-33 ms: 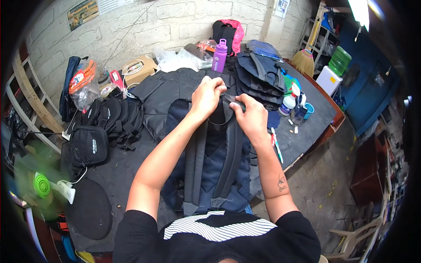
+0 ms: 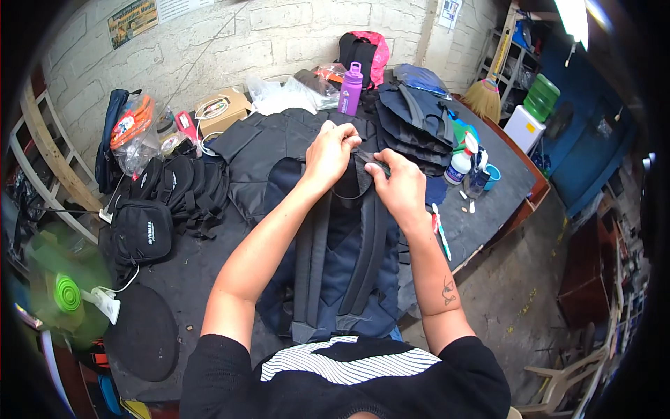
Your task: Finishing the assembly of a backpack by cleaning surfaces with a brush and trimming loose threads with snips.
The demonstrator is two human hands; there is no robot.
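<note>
A dark navy backpack [image 2: 342, 265] lies on the table before me, its two padded shoulder straps [image 2: 317, 265] facing up and running toward my body. At its top end my left hand [image 2: 331, 155] is closed in a pinch; what its fingertips hold is too small to make out. Close beside it, the thumb and fingers of my right hand [image 2: 402, 183] press together on a piece of black webbing [image 2: 363, 173] at the top of the backpack. A thin cord-like curve hangs below the webbing, between my hands.
Black pouches [image 2: 150, 234] and a spinning green fan [image 2: 66, 293] are at the left. Black fabric pieces [image 2: 258, 140] spread beyond the backpack. A purple bottle [image 2: 350, 91] stands at the back; stacked dark panels [image 2: 412, 126], a spray bottle [image 2: 458, 164] and toothbrush [image 2: 442, 234] lie right.
The green fan has turned slightly and its blur looks different. My hands and the backpack stay in the same place.
</note>
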